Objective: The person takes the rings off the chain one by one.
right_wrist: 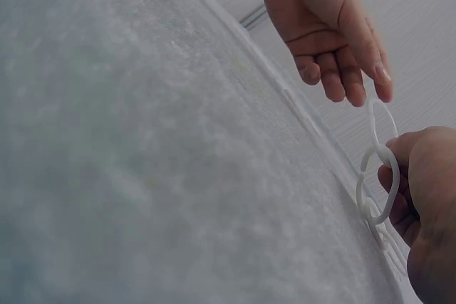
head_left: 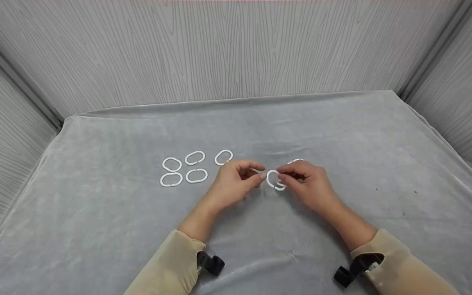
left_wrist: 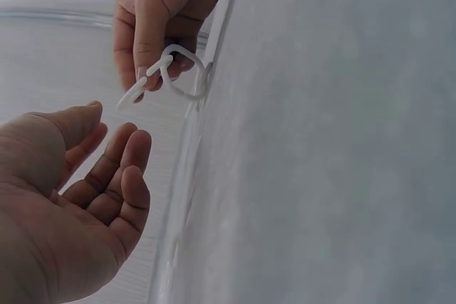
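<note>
My right hand [head_left: 312, 184] pinches a white plastic oval link [head_left: 268, 179] between thumb and fingers, above the grey cloth. A second white link [right_wrist: 394, 183] hangs through it in the right wrist view, and more of the chain shows lower down, partly behind the hand. Just left of the held link is my left hand [head_left: 234, 182], thumb and fingers apart and nothing between them. In the left wrist view its fingertips are separated from the link [left_wrist: 132, 94]. Beyond the right fingers, part of another white link [head_left: 295, 160] peeks out.
Several loose white links lie on the cloth to the left, among them one near the left hand [head_left: 223, 157] and a lower one [head_left: 196, 175]. Grey cloth [head_left: 96, 229] covers the table. Wood-grain panels [head_left: 236, 49] stand behind and at both sides.
</note>
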Action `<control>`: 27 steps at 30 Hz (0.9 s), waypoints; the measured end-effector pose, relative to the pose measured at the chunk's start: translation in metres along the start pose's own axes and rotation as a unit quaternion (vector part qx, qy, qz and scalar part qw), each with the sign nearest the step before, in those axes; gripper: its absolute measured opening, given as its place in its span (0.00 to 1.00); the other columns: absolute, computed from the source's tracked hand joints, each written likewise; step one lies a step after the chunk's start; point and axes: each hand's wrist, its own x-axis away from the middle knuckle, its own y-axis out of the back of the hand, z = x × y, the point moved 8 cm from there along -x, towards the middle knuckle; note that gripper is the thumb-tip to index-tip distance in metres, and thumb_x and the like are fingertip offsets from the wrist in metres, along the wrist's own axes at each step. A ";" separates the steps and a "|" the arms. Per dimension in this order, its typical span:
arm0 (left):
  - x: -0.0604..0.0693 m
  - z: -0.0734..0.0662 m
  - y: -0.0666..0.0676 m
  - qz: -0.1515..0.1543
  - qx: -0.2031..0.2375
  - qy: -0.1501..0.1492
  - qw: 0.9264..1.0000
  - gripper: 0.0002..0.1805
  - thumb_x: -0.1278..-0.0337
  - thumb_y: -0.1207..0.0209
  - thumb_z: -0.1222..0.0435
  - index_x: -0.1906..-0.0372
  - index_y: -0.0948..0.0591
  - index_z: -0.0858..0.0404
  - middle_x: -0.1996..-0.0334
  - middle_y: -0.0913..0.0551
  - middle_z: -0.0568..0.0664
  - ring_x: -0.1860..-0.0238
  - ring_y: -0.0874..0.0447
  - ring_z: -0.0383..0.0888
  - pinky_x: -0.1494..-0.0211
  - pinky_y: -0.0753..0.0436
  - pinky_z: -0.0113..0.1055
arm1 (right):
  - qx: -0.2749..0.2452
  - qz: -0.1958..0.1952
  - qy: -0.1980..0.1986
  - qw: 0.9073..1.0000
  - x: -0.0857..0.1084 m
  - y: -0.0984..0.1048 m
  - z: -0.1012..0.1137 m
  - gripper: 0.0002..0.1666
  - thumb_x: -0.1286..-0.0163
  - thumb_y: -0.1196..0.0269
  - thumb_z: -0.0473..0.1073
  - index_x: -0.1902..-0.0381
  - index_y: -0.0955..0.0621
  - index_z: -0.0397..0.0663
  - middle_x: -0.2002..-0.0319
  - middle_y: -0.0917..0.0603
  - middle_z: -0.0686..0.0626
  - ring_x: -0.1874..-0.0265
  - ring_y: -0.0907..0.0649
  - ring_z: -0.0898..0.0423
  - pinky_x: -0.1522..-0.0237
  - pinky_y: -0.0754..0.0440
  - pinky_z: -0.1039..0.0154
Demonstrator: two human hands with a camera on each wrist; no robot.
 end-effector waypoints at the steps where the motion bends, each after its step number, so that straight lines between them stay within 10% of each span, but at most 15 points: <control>1: 0.000 0.001 -0.001 0.002 0.003 0.000 1.000 0.13 0.32 0.31 0.67 0.48 0.12 0.70 0.66 0.10 0.60 0.68 0.13 0.46 0.70 0.22 0.29 | -0.001 0.002 0.002 1.000 0.000 0.000 0.000 0.09 0.30 0.27 0.34 0.55 0.07 0.52 0.60 0.10 0.53 0.64 0.15 0.57 0.60 0.18 0.70; 11: 0.000 0.011 -0.003 0.008 0.033 0.008 0.999 0.11 0.32 0.32 0.68 0.49 0.11 0.68 0.69 0.10 0.60 0.66 0.11 0.58 0.74 0.23 0.29 | -0.011 0.022 0.021 0.999 0.000 -0.004 0.003 0.07 0.30 0.27 0.35 0.55 0.08 0.47 0.62 0.11 0.54 0.66 0.16 0.57 0.62 0.19 0.70; 27: 0.000 0.020 -0.011 0.039 0.055 -0.001 0.998 0.12 0.34 0.32 0.72 0.48 0.13 0.71 0.69 0.10 0.61 0.72 0.16 0.40 0.67 0.21 0.28 | -0.017 0.039 0.038 0.998 0.001 -0.006 0.005 0.09 0.29 0.27 0.37 0.53 0.08 0.54 0.60 0.12 0.58 0.64 0.15 0.57 0.61 0.18 0.69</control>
